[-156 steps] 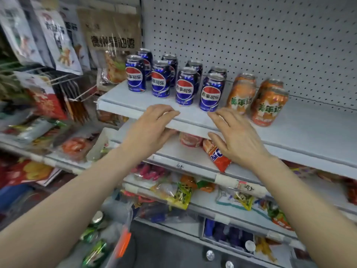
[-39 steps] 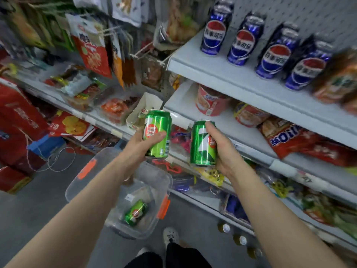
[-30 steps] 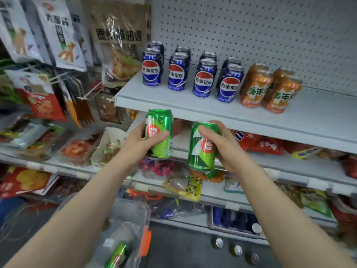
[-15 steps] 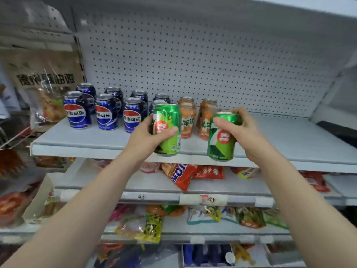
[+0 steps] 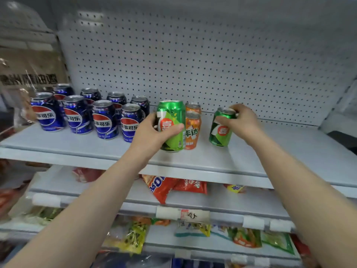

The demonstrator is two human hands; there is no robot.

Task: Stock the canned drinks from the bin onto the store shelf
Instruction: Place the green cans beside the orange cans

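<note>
We're at the placing step: both hands are up at the top shelf (image 5: 289,151), each with a green can. Taking the orange cans (image 5: 193,130) as our landmark: our left hand (image 5: 152,134) is closed round the left green can (image 5: 172,126), fingers wrapped across its label, and that can sits directly in front of the orange cans, hiding part of them. Its base looks on or just over the shelf surface; we can't tell if it's fully set down. Our right hand (image 5: 241,120) grips the right green can (image 5: 221,128) from the top and far side, fingers over the rim. That can is to the right of the orange cans with a clear gap between, tilted a little, its base at or just touching the shelf. The blue cola cans (image 5: 104,118) stand in two rows to the left of the orange cans.

The bin is not in view now.

Next move, as we judge it: stand the right can upright and let go, then shift the left can off the front of the orange cans to the right side, beside its mate, and release. Watch that the left can doesn't knock the orange ones it's up against. Plenty of bare shelf further right of the orange cans for more.
</note>
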